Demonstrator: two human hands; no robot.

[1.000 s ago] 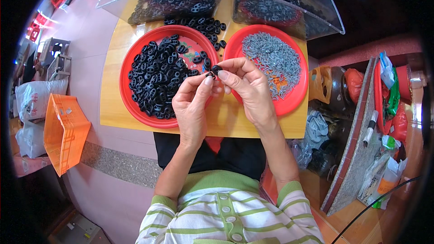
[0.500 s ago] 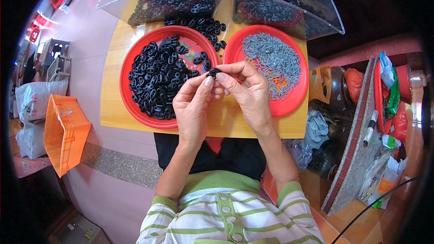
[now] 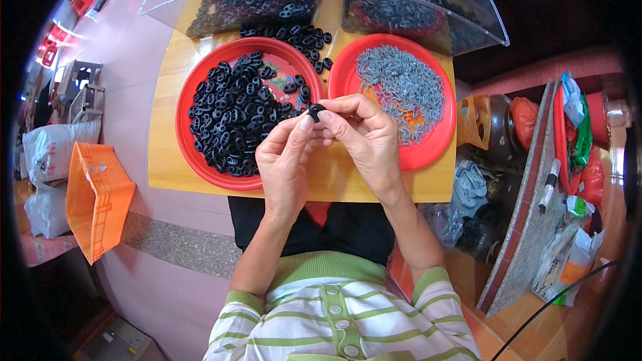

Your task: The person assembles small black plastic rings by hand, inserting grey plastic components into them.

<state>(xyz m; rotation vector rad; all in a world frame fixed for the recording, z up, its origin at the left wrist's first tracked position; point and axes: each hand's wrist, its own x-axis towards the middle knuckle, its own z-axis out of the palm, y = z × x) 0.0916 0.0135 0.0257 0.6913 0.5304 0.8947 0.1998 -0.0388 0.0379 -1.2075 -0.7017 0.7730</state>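
Since a second ago, the right hand [image 3: 368, 144] and left hand [image 3: 284, 160] have drawn closer together, with the small black piece [image 3: 315, 113] lower between them. Both pinch it tightly between thumbs and fingers, above where two red plates nearly meet, probably to steady it; I cannot see what the fingers cover. Black parts [image 3: 231, 113] fill the left plate [image 3: 182, 130], grey pins [image 3: 401, 80] the right plate [image 3: 449, 124], likely for easy reach. Clear bins [image 3: 167, 8] block my far side, loose parts [image 3: 314, 43] lying near them.
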